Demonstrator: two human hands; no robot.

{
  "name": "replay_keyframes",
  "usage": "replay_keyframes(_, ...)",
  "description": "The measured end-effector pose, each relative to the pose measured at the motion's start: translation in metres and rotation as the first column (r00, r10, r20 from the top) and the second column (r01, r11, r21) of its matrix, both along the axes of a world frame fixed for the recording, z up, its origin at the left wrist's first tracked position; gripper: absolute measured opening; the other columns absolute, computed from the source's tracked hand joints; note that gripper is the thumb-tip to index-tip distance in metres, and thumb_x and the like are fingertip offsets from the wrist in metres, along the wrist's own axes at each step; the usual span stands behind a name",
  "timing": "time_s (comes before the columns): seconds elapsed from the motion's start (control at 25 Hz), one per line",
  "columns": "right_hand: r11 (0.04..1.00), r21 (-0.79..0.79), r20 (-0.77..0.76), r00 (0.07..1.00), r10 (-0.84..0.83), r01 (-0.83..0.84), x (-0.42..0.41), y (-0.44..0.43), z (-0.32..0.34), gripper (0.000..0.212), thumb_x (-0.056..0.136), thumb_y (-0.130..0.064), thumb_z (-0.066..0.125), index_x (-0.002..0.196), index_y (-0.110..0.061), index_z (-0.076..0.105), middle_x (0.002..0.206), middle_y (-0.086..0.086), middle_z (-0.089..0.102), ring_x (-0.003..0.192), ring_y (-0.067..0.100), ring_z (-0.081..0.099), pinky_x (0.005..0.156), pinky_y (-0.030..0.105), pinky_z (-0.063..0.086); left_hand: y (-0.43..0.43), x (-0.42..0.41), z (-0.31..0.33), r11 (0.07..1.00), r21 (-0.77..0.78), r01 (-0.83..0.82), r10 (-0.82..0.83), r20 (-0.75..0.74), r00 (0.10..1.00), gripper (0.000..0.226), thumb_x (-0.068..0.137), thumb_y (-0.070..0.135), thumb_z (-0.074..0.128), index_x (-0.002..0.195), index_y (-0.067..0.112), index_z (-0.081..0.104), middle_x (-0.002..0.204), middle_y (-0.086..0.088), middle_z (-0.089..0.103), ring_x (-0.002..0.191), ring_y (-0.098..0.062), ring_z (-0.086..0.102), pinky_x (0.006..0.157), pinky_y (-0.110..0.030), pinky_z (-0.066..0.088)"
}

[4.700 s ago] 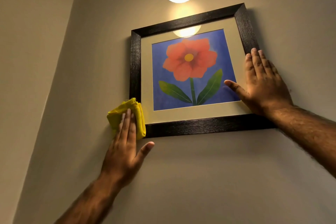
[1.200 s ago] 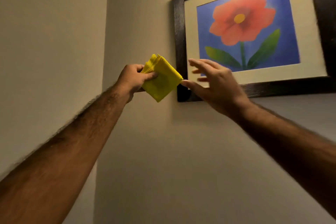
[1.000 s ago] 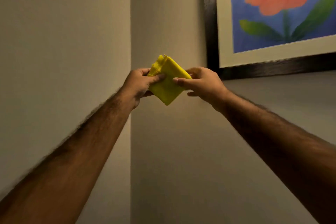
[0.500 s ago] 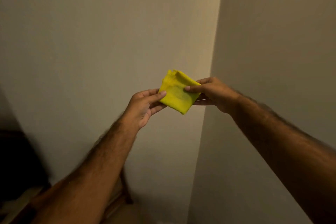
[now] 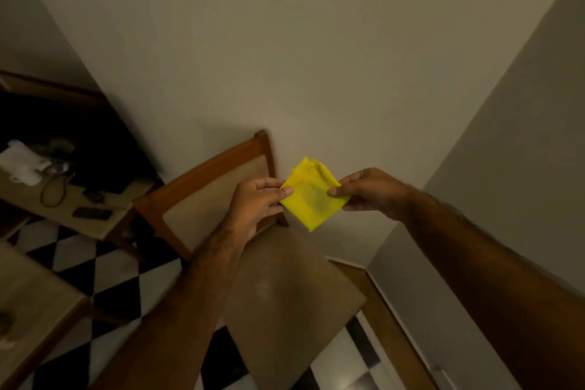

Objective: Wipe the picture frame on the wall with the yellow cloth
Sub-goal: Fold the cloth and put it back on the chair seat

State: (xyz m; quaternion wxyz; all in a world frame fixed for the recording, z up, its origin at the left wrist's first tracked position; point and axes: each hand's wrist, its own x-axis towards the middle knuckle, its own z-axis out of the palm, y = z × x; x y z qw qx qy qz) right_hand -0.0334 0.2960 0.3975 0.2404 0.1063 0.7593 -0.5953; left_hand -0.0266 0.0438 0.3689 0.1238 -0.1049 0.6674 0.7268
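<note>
Fingers [image 5: 286,190] of the left hand [image 5: 253,206] pinch the left corner of the yellow cloth [image 5: 311,198]; the right hand [image 5: 370,191] pinches the opposite corner, thumb on top. Both are closed on the cloth, which is folded into a small square and hangs point-down between them, in the air above the chair [image 5: 221,199]. A faint darker smudge shows on its facing side. The picture frame is out of view; only bare wall [image 5: 316,57], chair, checkered floor [image 5: 95,266] and a cluttered bench [image 5: 104,225] at left are visible. Progress, as a judgement: wiping looks done or paused and the cloth is being checked or refolded; I can't confirm from here whether every side of the frame is covered. Versus the earliest frame: there the left hand pressed the cloth on the frame's lower-left corner while the right hand steadied the right side. Since then both hands have come off the frame, the cloth is shared between them, and the view has dropped from wall to chair and floor.
</note>
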Motion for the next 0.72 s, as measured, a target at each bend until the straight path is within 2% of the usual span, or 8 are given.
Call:
replay_keyframes(0.08,1.0,-0.014,0.1,0.995,0.023,-0.022,-0.002,-0.015,-0.064,0.019,0.081,-0.011,0.081,0.098,-0.003,0.077,0.071,0.002,0.075,0.068,0.011,0.071,0.071,0.023,0.063,-0.014,0.0,-0.052,0.998,-0.056,0.018,-0.013,0.09,0.996,0.025,0.084,0.001,0.076,0.108,-0.003,0.07,0.089,-0.011,0.075,0.064,-0.006,0.074,0.056,-0.02,0.059)
replay_keyframes(0.24,0.999,-0.033,0.285,0.958,0.017,-0.008,0.005,-0.052,-0.21,0.034,0.082,-0.002,0.076,0.114,0.007,0.072,0.098,0.016,0.072,0.087,0.02,0.07,0.077,0.025,0.062,-0.044,0.005,-0.174,0.988,-0.154,0.028,0.012,0.252,0.968,0.035,0.087,0.0,0.073,0.119,-0.008,0.065,0.101,-0.017,0.07,0.074,-0.011,0.069,0.059,-0.017,0.06)
replay_keyframes(0.36,1.0,0.009,0.337,0.942,-0.011,0.009,0.014,-0.069,-0.298,0.034,0.08,0.003,0.077,0.111,0.014,0.071,0.091,0.015,0.068,0.068,0.008,0.068,0.064,0.018,0.06,-0.055,0.01,-0.266,0.977,-0.21,0.021,0.058,0.367,0.928,0.035,0.086,0.001,0.074,0.119,-0.008,0.066,0.105,-0.02,0.071,0.078,-0.017,0.069,0.062,-0.02,0.061)
replay_keyframes(0.48,0.988,0.12,0.337,0.932,-0.134,0.099,0.022,-0.079,-0.365,0.027,0.075,-0.002,0.083,0.098,0.009,0.076,0.083,0.015,0.068,0.063,0.011,0.065,0.058,0.019,0.058,-0.057,0.01,-0.341,0.959,-0.274,0.067,0.058,0.425,0.903,0.037,0.084,0.004,0.077,0.119,-0.005,0.068,0.113,-0.024,0.073,0.091,-0.026,0.071,0.07,-0.028,0.061)
replay_keyframes(0.56,0.972,0.235,0.304,0.947,-0.104,0.032,0.027,-0.086,-0.407,0.029,0.075,-0.013,0.084,0.098,0.004,0.08,0.082,0.014,0.075,0.072,0.02,0.071,0.072,0.03,0.06,-0.058,0.01,-0.387,0.934,-0.336,0.121,0.045,0.447,0.894,0.039,0.082,0.006,0.079,0.119,-0.003,0.069,0.115,-0.023,0.074,0.092,-0.026,0.072,0.07,-0.03,0.063)
replay_keyframes(0.6,0.959,0.284,0.296,0.953,-0.06,-0.028,0.028,-0.089,-0.426,0.03,0.077,-0.02,0.084,0.1,-0.001,0.081,0.09,0.014,0.079,0.084,0.024,0.074,0.083,0.035,0.058,-0.058,0.011,-0.408,0.92,-0.366,0.142,0.044,0.454,0.89,0.038,0.082,0.007,0.079,0.117,-0.003,0.069,0.115,-0.023,0.074,0.092,-0.028,0.074,0.073,-0.035,0.065)
replay_keyframes(0.64,0.944,0.323,0.292,0.956,-0.028,-0.071,0.029,-0.091,-0.442,0.032,0.078,-0.025,0.082,0.104,-0.006,0.082,0.101,0.013,0.08,0.097,0.025,0.073,0.09,0.034,0.053,-0.058,0.013,-0.426,0.906,-0.393,0.155,0.047,0.458,0.888,0.037,0.082,0.008,0.08,0.115,-0.003,0.07,0.114,-0.023,0.075,0.094,-0.031,0.074,0.078,-0.043,0.065)
replay_keyframes(0.72,0.92,0.374,0.279,0.96,0.008,-0.116,0.033,-0.093,-0.465,0.036,0.081,-0.031,0.079,0.111,-0.013,0.08,0.117,0.007,0.078,0.113,0.023,0.069,0.093,0.024,0.042,-0.057,0.019,-0.451,0.863,-0.467,0.19,0.048,0.451,0.891,0.034,0.081,0.01,0.081,0.111,-0.003,0.071,0.11,-0.023,0.076,0.096,-0.035,0.075,0.084,-0.052,0.063)
